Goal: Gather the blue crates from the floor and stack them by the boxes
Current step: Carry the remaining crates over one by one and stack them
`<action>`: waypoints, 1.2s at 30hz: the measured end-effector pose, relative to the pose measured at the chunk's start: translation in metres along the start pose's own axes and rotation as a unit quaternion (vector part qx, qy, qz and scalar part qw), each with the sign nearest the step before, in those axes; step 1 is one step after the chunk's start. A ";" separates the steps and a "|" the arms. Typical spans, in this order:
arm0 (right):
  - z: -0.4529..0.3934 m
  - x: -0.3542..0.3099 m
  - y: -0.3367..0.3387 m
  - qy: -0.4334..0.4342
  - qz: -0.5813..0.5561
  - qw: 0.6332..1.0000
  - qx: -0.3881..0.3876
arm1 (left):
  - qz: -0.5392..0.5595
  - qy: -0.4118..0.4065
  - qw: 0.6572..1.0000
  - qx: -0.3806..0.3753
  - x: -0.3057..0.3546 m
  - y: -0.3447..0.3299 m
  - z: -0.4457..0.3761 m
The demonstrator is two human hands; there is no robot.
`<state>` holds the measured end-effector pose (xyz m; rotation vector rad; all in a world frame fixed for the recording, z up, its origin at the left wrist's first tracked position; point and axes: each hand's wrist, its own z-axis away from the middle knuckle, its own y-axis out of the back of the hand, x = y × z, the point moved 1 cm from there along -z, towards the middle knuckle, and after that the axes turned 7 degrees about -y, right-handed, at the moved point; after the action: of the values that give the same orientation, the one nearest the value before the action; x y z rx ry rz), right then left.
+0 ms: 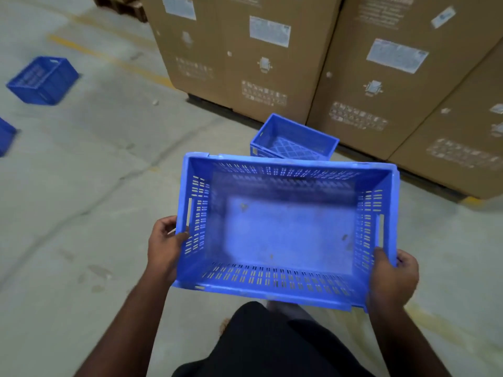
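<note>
I carry an empty blue slotted crate (285, 229) in front of me, above the floor. My left hand (164, 247) grips its left end wall near the handle slot. On the opposite end wall, my right hand (392, 278) holds the rim with the thumb inside. Just beyond it, a second blue crate (292, 138) sits upright on the floor against the tall cardboard boxes (245, 55). A third blue crate (43, 80) lies overturned at the far left. The corner of another blue crate (5, 136) shows at the left edge.
The cardboard boxes form a wall across the back and right (408, 77), standing on dark pallets. The grey concrete floor (81, 200) has a faded yellow line (109, 59). A wooden pallet (122, 5) sits at the top left. My dark-clothed legs (272, 346) are below the crate.
</note>
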<state>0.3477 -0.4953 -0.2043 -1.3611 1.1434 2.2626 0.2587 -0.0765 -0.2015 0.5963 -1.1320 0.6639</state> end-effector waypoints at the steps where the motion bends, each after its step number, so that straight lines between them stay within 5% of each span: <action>1: -0.004 -0.009 -0.016 -0.006 -0.005 1.000 0.009 | -0.004 -0.002 1.000 -0.007 0.007 -0.011 -0.025; 11: -0.103 -0.104 -0.217 -0.063 -0.031 0.996 0.056 | -0.033 -0.027 0.999 -0.029 0.072 -0.167 -0.256; 20: -0.193 -0.213 -0.360 -0.052 -0.079 0.992 0.085 | -0.049 -0.015 0.990 -0.132 0.147 -0.291 -0.429; 27: -0.254 -0.250 -0.481 -0.095 -0.071 0.986 0.121 | -0.074 0.013 0.983 -0.166 0.142 -0.411 -0.589; 36: -0.357 -0.246 -0.567 -0.186 -0.006 0.974 0.128 | -0.195 0.009 0.953 -0.233 0.109 -0.551 -0.696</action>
<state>1.0268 -0.3470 -0.3661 -0.8031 1.2329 2.1479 1.1233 0.0803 -0.3696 0.3871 -1.0648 0.0529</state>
